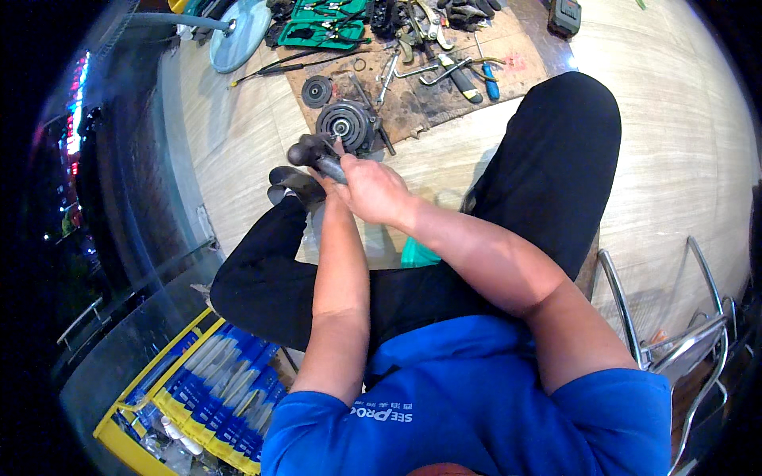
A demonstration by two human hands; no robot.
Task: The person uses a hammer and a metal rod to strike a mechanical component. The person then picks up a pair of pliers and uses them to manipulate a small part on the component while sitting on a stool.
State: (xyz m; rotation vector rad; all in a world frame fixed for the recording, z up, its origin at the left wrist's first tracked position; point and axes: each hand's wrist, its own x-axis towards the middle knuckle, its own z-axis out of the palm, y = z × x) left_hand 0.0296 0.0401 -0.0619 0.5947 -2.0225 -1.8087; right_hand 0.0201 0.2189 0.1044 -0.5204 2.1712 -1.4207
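Note:
My right hand (375,190) is closed round the handle of a hammer (303,153) with a dark, rounded metal head. The hammer is held over my left hand (324,184) and covers most of it. Past the hammer head a fingertip shows close to the hub of a round metal pulley assembly (343,125), with a thin metal piece beside it. What my left fingers grip there is hidden. The pulley has concentric dark rings and a shiny centre, and it rests on a stained board (421,103). A loose ringed disc (317,91) lies just behind it.
Wrenches (387,78), a blue-handled screwdriver (490,82) and a black-handled tool (460,79) lie on the board. A green tool case (321,24) is farther back. Packaged goods fill a yellow rack (214,389) at lower left. A chrome chair frame (683,341) stands at right.

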